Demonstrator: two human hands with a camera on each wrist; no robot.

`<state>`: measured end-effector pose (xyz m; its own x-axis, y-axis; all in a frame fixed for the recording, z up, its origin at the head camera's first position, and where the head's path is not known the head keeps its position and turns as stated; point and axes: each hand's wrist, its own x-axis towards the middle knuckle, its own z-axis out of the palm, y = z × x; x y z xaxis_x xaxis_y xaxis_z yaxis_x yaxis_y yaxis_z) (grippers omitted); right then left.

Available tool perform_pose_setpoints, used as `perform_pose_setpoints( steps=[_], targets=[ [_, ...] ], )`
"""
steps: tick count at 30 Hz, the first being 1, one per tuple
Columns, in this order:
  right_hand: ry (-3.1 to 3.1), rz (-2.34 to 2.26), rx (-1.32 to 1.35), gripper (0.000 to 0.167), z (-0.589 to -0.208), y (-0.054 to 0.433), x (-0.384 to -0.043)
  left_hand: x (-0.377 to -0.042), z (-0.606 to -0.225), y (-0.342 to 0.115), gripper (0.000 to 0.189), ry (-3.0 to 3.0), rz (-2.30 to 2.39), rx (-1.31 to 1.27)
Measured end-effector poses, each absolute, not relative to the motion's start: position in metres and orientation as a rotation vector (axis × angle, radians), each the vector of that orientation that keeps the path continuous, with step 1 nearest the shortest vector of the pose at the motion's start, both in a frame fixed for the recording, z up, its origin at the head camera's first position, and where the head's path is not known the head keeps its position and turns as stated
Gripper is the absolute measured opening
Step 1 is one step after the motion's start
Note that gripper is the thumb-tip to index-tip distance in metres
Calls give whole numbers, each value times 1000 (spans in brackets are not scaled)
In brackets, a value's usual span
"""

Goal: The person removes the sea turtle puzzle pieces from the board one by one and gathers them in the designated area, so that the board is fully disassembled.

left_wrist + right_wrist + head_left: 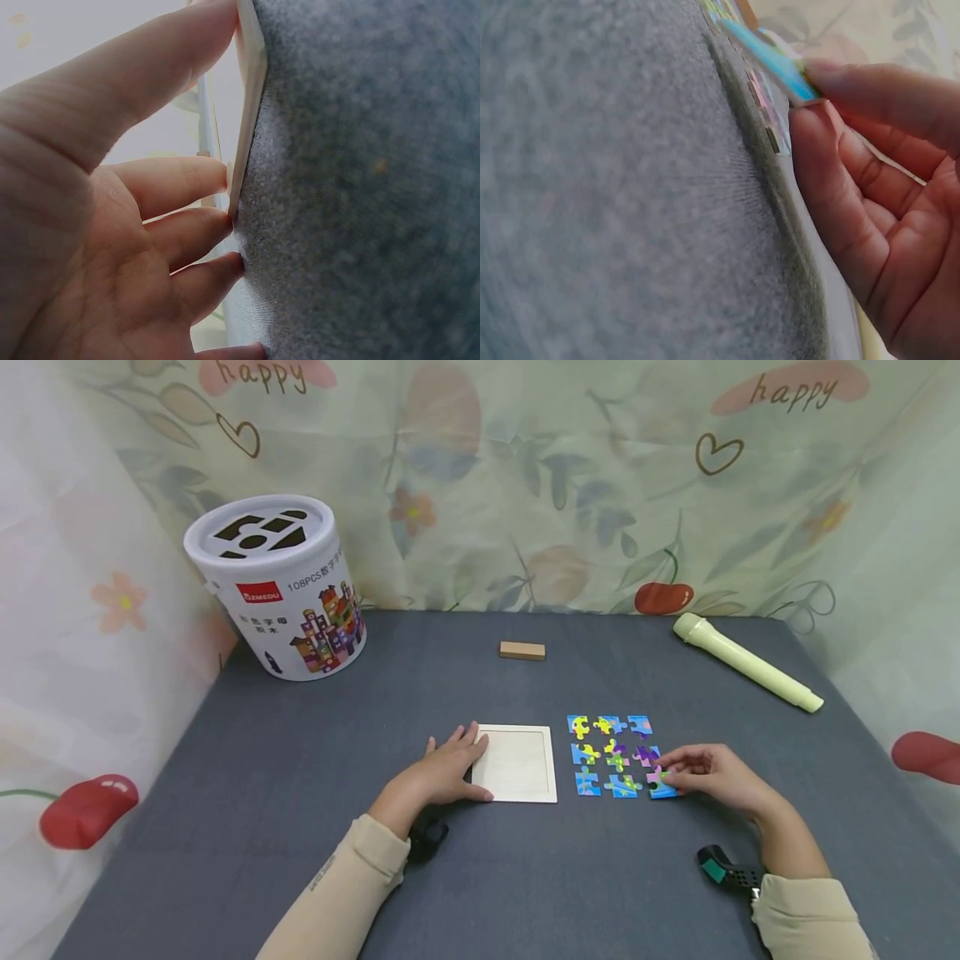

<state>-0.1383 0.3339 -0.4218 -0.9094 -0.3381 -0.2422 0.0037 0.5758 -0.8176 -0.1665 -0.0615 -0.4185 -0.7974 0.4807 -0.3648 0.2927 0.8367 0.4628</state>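
Note:
My left hand (442, 772) rests at the left side of a square, pale wooden puzzle tray (513, 765) with a raised rim. In the left wrist view, its thumb (172, 52) lies over the tray's near corner while the other fingers reach along the edge, fairly straight. Thumb and index finger of my right hand (712, 777) pinch a blue and pink jigsaw piece (662, 790), tilted up from the cloth in the right wrist view. That piece is at the lower right of several colourful jigsaw pieces (622, 787), laid out in loose rows right of the tray.
Behind the pieces lies a small brown wooden block (522, 651). A white lidded bucket (277, 589) with shaped holes stands at the back left. A pale yellow toy microphone (746, 662) lies at the back right. Dark grey cloth (525, 877) covers the table, with printed curtains (517, 485) around it.

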Motion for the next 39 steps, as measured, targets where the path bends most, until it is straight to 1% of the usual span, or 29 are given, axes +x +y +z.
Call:
perform_pose_setpoints(
  steps=[8, 27, 39],
  targets=[
    [2450, -1278, -239, 34, -425, 335, -137, -167, -418, -62, 88, 2539, 540, 568],
    [2625, -1099, -269, 21, -432, 329, -137, -167, -416, -62, 88, 2540, 534, 571],
    [2588, -1118, -207, 25, -430, 328, -140, -166, -416, -62, 87, 2539, 548, 573]
  ],
)
